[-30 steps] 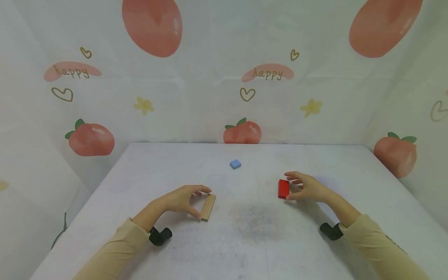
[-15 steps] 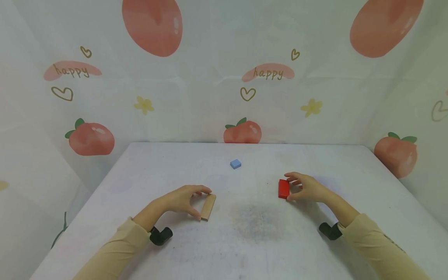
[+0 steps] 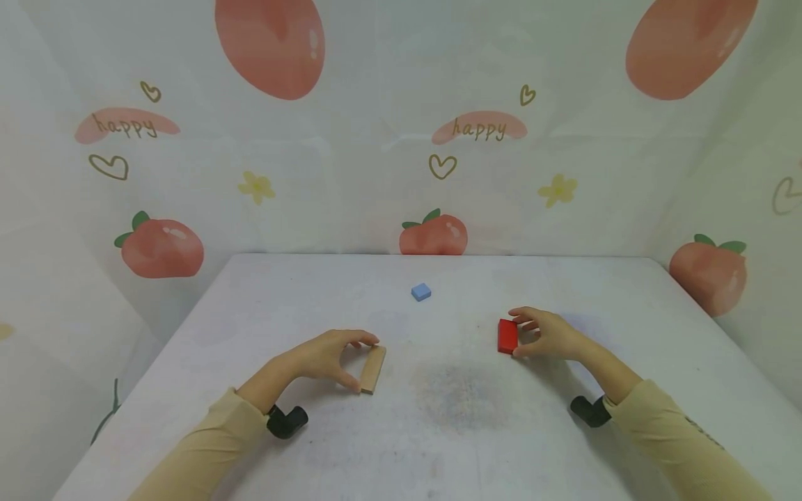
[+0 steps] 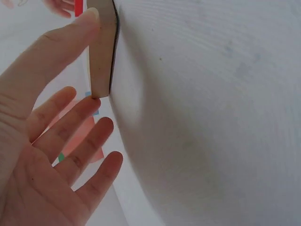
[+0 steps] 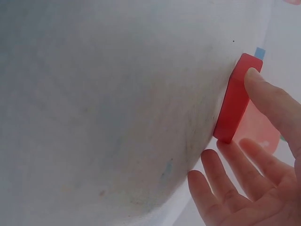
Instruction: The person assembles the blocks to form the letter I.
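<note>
In the head view, my left hand (image 3: 328,356) spans a light wooden block (image 3: 374,370) lying on the white table, thumb at its near end and fingertips at its far end. The left wrist view shows the thumb over the wooden block (image 4: 102,52) and one fingertip right at its end, the other fingers spread. My right hand (image 3: 550,337) pinches a red block (image 3: 508,337) on the table the same way. In the right wrist view its thumb lies on the red block (image 5: 233,103) near one end, with a fingertip at the other.
A small blue block (image 3: 421,292) sits farther back on the table (image 3: 438,459), between the two hands. Behind the table hangs a white cloth (image 3: 376,90) printed with peaches. Black wrist cameras are strapped on both wrists, one of them the left camera (image 3: 287,422).
Both hands and all the blocks stay in practically the same place. The head view has only shifted very slightly.
</note>
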### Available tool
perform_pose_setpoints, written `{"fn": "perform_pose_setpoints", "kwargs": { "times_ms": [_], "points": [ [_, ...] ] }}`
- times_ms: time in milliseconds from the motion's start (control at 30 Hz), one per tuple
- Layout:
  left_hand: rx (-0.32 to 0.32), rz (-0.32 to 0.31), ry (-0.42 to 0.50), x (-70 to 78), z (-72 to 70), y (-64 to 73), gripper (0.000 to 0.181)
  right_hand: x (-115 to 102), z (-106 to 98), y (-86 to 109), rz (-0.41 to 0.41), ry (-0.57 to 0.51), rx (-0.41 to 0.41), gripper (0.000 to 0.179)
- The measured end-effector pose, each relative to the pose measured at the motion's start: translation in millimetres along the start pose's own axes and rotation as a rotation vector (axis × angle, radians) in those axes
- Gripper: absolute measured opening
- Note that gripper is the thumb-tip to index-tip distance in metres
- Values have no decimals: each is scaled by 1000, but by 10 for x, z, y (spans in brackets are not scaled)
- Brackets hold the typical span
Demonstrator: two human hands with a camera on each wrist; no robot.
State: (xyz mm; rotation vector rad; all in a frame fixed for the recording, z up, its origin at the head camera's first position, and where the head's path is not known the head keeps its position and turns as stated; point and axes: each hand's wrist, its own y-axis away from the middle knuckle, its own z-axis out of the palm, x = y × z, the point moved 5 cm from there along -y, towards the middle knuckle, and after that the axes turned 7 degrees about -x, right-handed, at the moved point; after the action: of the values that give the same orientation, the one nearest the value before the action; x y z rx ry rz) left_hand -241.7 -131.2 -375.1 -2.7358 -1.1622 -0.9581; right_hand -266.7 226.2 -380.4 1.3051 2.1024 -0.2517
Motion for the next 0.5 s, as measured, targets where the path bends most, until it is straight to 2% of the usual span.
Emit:
{"fn": "perform_pose_setpoints", "kwargs": {
  "times_ms": [233,500],
  "points": [
    [13,48,-3,-1,-1,-23,72,-6,-3,3,1,1,-1,67],
    [53,47,42,24,-16,-81,73,0,8,0,9,23,-3,67]
  ]
}}
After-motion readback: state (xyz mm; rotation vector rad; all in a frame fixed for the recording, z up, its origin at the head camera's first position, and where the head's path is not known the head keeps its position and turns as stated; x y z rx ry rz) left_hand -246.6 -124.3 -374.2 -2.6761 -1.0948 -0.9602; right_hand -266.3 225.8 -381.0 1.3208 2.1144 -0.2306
